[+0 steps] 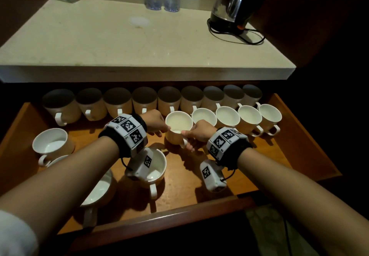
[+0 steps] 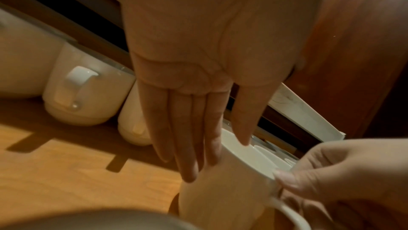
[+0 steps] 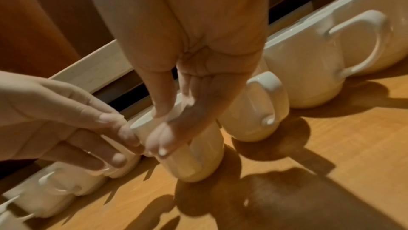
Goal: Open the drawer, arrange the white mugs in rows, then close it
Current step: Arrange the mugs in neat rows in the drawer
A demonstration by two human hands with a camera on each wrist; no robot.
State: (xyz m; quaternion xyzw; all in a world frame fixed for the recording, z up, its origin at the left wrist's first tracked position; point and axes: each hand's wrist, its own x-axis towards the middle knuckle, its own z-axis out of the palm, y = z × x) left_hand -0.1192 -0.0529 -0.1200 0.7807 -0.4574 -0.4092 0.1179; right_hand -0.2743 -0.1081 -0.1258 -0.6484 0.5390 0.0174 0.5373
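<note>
1. The drawer (image 1: 311,136) is seen pulled fully out beneath the bench (image 1: 119,42), so the opening step is judged done.
2. A back row of mugs (image 1: 143,100) is lined up along the drawer's rear edge, handles turned toward the front.
3. A second row (image 1: 239,119) is started at the right side, four mugs standing rim to rim just in front of the back row.
4. A fifth mug (image 1: 176,128) is being set at the left end of that second row, just beside its neighbour.
5. The left hand (image 1: 153,123) is laid against the mug's left side, its fingers (image 2: 187,146) straight on the wall and the thumb over the rim.
6. The right hand (image 1: 199,134) is closed on the mug's near rim in a pinch, above the handle.
7. Four loose mugs (image 1: 153,168) are left unplaced at the drawer's front-left part.
8. Roughly the middle of the task is judged reached: the second row is to be filled, then the drawer shut.
</note>
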